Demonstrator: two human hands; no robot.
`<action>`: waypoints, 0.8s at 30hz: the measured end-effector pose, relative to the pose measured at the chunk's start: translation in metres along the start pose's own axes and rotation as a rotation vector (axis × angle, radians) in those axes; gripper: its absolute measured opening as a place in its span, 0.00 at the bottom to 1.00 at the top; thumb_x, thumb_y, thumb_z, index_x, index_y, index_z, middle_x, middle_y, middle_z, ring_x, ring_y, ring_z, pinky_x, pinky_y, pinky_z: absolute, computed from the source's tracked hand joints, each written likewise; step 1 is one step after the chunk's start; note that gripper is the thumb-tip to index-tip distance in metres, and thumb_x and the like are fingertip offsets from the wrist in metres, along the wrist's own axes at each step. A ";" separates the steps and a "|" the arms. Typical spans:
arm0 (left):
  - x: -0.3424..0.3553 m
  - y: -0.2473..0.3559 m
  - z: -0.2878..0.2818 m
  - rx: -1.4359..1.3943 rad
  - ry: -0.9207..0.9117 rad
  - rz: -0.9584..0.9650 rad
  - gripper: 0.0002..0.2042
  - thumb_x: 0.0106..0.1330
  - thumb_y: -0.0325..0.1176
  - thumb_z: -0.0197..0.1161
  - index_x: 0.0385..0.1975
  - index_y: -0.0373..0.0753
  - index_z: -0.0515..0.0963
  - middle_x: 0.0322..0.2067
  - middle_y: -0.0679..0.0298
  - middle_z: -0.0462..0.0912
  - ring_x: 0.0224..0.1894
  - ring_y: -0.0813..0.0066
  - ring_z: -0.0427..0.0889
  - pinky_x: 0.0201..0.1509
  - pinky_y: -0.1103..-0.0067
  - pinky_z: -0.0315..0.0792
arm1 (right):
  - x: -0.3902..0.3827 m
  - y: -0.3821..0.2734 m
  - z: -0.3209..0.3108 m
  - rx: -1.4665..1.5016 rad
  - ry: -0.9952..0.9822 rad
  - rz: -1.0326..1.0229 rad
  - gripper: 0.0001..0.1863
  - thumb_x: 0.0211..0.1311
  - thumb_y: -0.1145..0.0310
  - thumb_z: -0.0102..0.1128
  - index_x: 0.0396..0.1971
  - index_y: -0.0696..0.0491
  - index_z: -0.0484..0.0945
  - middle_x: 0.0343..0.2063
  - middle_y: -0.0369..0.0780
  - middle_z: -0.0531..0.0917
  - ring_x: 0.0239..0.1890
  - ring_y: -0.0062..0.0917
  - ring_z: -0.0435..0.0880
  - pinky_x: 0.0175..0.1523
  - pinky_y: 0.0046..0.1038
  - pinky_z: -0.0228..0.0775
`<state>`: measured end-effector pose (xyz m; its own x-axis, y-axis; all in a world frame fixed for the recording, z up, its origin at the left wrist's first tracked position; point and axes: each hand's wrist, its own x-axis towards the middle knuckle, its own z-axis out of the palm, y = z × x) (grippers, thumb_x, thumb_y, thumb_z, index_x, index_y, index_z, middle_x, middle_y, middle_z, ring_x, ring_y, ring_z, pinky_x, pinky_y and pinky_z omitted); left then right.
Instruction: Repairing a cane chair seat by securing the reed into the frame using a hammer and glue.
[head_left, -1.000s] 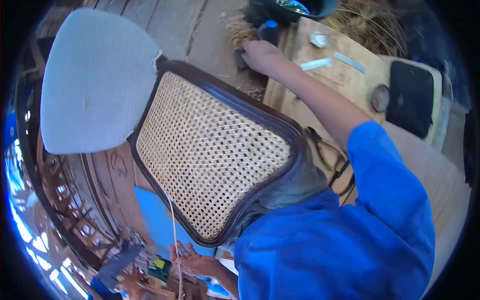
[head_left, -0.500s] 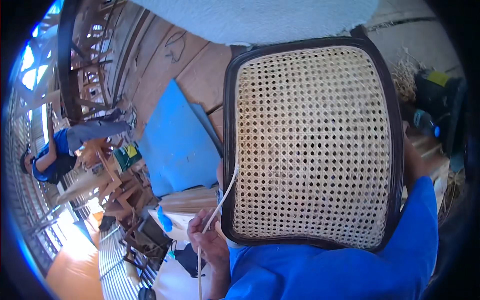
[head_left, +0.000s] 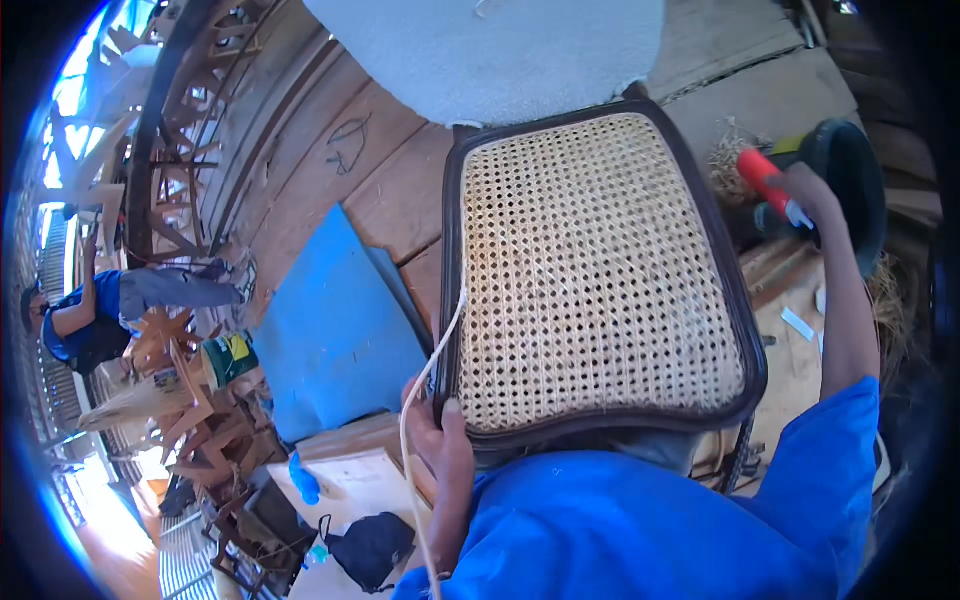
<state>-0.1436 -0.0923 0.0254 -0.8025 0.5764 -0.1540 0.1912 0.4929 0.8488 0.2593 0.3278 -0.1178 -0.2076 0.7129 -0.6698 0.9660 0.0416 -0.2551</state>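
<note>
Left hand (head_left: 446, 446) was at the near left corner of the caned panel (head_left: 600, 270), thumb against its dark frame (head_left: 726, 270); could not tell whether the fingers pinched the pale strand (head_left: 404, 436). Right hand (head_left: 810, 190) was closed round a red tube (head_left: 760, 174), right of the panel, apart from it. Panel lay between both, left hand nearer; long axis near to far, far end leaning left. Tube slanted far-left to near-right, pale tip near-right.
</note>
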 end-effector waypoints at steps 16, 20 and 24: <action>-0.023 0.018 -0.097 0.237 0.048 0.853 0.36 0.65 0.45 0.60 0.66 0.32 0.51 0.62 0.50 0.60 0.67 0.59 0.58 0.69 0.64 0.53 | -0.254 -0.108 0.046 1.671 0.298 -0.733 0.38 0.60 0.51 0.60 0.61 0.61 0.59 0.55 0.47 0.73 0.58 0.38 0.73 0.63 0.40 0.64; -0.026 0.035 -0.123 0.017 -0.095 1.163 0.31 0.66 0.56 0.54 0.56 0.33 0.66 0.50 0.49 0.73 0.56 0.53 0.72 0.60 0.56 0.64 | -0.254 -0.147 0.052 1.506 0.236 -0.639 0.33 0.57 0.57 0.65 0.57 0.60 0.65 0.49 0.43 0.77 0.51 0.28 0.78 0.58 0.33 0.70; 0.021 0.056 -0.113 -0.449 -0.114 1.109 0.24 0.71 0.51 0.48 0.44 0.31 0.75 0.35 0.54 0.80 0.36 0.57 0.79 0.45 0.58 0.75 | -0.247 -0.200 0.071 1.568 0.200 -0.744 0.28 0.54 0.60 0.67 0.50 0.60 0.70 0.41 0.40 0.80 0.44 0.24 0.81 0.49 0.29 0.75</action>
<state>-0.2139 -0.1264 0.1272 -0.2671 0.6088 0.7470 0.5141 -0.5656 0.6448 0.1065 0.0938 0.0492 -0.3623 0.9308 -0.0487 -0.3940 -0.2003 -0.8970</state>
